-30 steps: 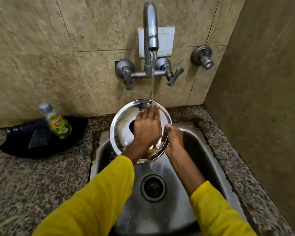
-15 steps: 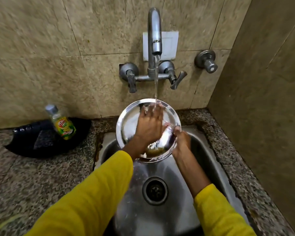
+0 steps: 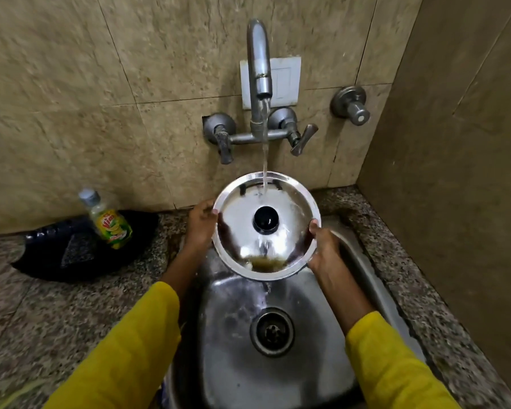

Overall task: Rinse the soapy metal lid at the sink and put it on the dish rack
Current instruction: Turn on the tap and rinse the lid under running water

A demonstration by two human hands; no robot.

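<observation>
- Head view looks down on the steel sink (image 3: 322,364), set in a speckled granite counter (image 3: 42,320) against the far tiled wall.
- Faucet (image 3: 258,69) on that wall pours a thin stream onto the lid.
- Metal lid (image 3: 242,219), black knob up, is held tilted above the sink's far end.
- Left hand (image 3: 199,228) pinches its left rim; right hand (image 3: 322,246) pinches the right rim.
- Soap bottle (image 3: 109,222) stands far left on a black bag (image 3: 56,255).
</observation>
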